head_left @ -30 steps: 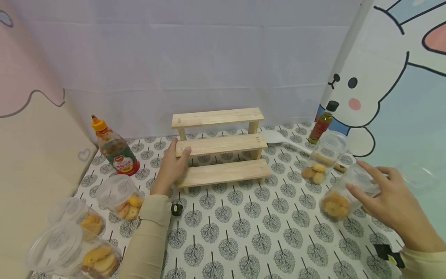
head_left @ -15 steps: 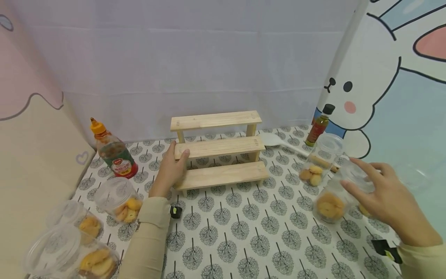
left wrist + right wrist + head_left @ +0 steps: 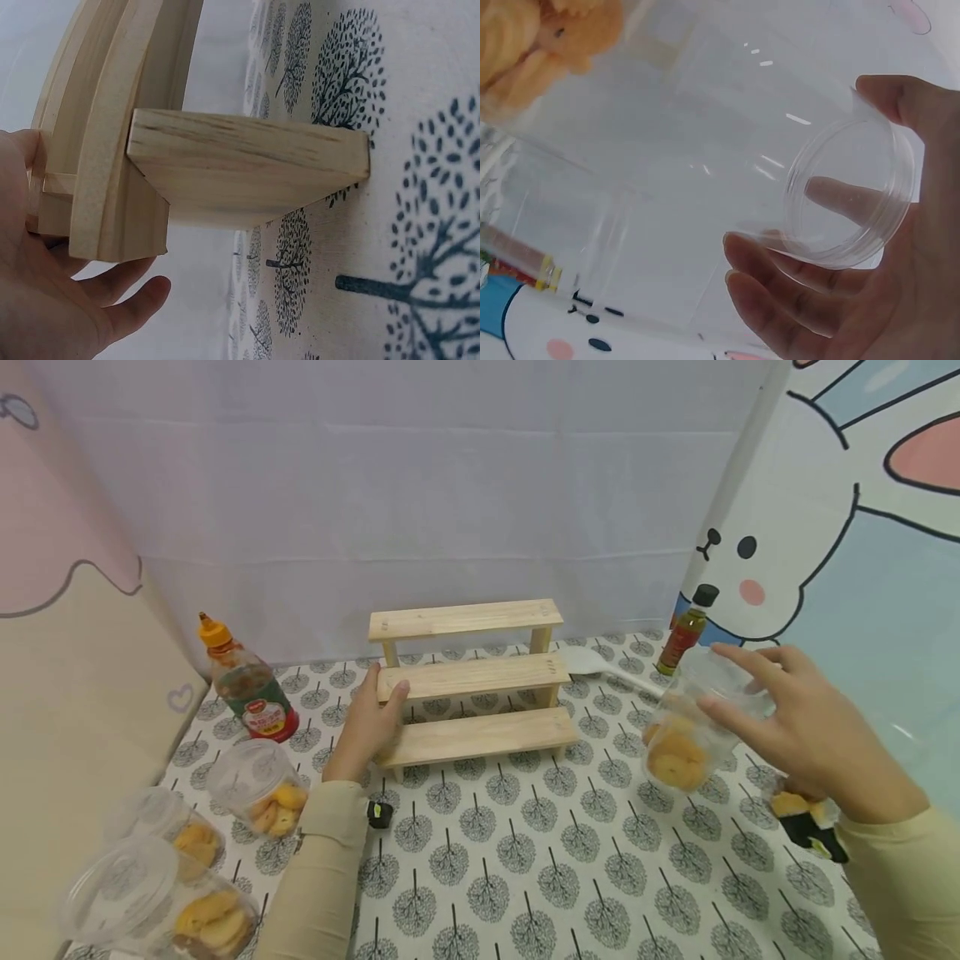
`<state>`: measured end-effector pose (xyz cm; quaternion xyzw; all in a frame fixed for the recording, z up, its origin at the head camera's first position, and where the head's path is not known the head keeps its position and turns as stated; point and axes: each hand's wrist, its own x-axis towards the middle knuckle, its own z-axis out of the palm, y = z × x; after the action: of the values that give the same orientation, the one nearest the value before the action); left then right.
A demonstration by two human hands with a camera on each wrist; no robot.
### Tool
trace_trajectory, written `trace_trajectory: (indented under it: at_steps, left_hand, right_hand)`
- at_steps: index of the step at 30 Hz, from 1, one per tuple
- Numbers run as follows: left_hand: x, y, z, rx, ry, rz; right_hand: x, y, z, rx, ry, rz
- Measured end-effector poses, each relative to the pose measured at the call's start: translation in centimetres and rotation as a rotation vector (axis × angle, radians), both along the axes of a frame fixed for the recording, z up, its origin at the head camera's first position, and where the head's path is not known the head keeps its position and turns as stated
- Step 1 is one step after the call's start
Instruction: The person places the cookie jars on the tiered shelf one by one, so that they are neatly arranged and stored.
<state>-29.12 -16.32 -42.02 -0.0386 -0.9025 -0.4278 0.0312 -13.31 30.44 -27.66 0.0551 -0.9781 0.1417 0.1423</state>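
under the right hand point(image 3: 802, 731) is a jar point(image 3: 678, 758), lid point(image 3: 855, 159) pinched; the left hand point(image 3: 367, 727) grips a rack point(image 3: 480, 677), likely for steadiness.

From where I'm standing, the right hand point(image 3: 798, 714) has come inward and farther from the person, bringing the clear jar of cookies point(image 3: 688, 739) along with it. Half a second ago that jar was nearer the person and to the right of the neighbouring jar point(image 3: 559, 195); now, seen from the head, it overlaps that one and covers most of it. The wooden end of the spoon point(image 3: 588, 661) has slipped behind it too. More of the right sleeve point(image 3: 900, 881) shows, and more cookies point(image 3: 801, 800) have come into sight under the wrist.
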Motion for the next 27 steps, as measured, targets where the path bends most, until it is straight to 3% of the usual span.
trace_trajectory:
  at_steps: [17,27]
  left_hand:
    - [0.0,-0.1,-0.4,-0.017,0.001,0.013]
    - [0.1,0.4,-0.1,-0.031,0.015,-0.003]
  right_hand:
    - [-7.5,-7.2,4.2,-0.022,-0.051,0.184]
    - [-10.9,-11.6,6.5,-0.018,-0.047,0.27]
